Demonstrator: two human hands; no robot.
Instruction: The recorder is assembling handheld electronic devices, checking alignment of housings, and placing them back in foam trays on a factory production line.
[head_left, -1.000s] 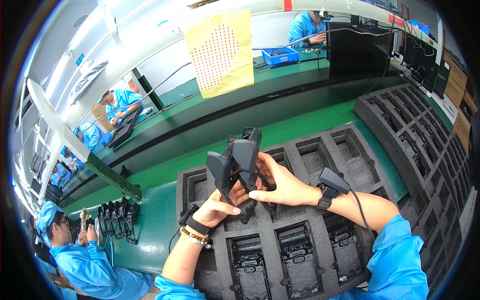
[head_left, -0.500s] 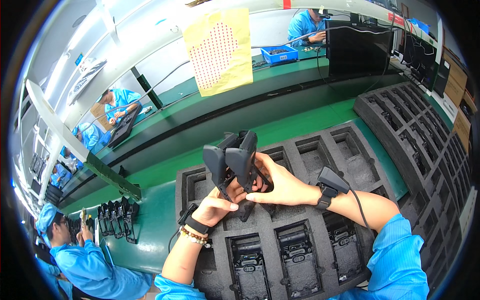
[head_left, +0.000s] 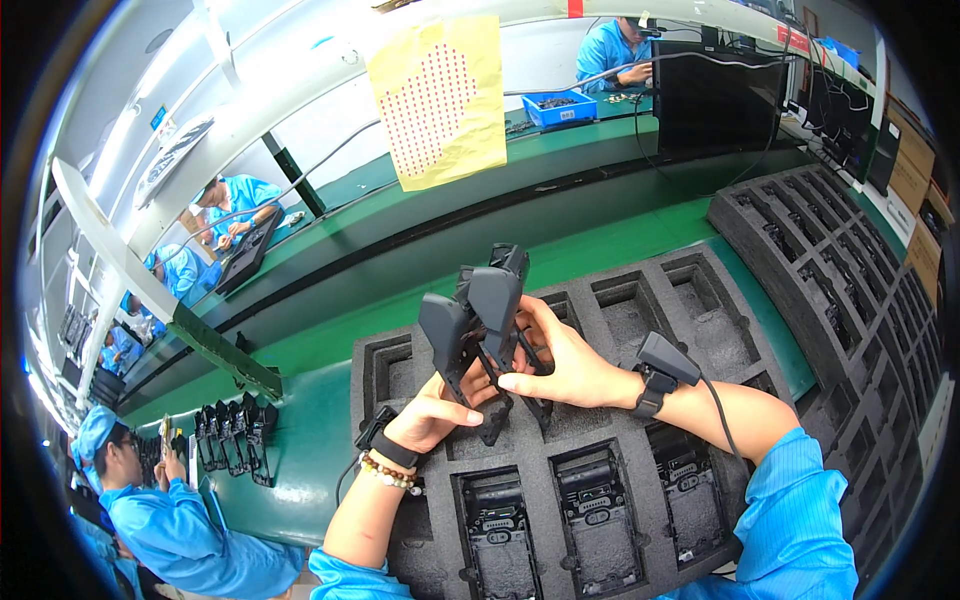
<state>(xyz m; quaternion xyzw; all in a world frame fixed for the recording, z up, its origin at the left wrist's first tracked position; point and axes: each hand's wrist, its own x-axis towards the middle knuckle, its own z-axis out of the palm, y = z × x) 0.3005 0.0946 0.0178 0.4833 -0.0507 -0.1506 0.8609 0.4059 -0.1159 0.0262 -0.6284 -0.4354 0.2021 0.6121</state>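
Note:
Above the foam tray (head_left: 543, 505), I hold black plastic device housings upright, close together. My left hand (head_left: 432, 412) is closed around the lower part of the left housing (head_left: 446, 328). With its fingers behind and its thumb in front, my right hand (head_left: 575, 370) grips the right housing (head_left: 494, 303), which overlaps the other. How many pieces are in the bundle I cannot tell. Below my hands, the tray's near pockets hold black housings (head_left: 602, 515) lying flat, while several far pockets hold nothing. Each wrist wears a black strapped device with a cable.
Several black housings (head_left: 236, 435) stand in a row on the green bench at left, beside a co-worker in blue (head_left: 190, 535). A larger foam tray (head_left: 770, 265) with parts leans at right. A yellow sheet (head_left: 437, 110) hangs ahead, near a blue bin (head_left: 558, 110) and a black monitor (head_left: 720, 105).
The right housing has risen a little and tilted, so more of its back part shows above. The left one has shifted slightly to the right. Both hands keep their hold.

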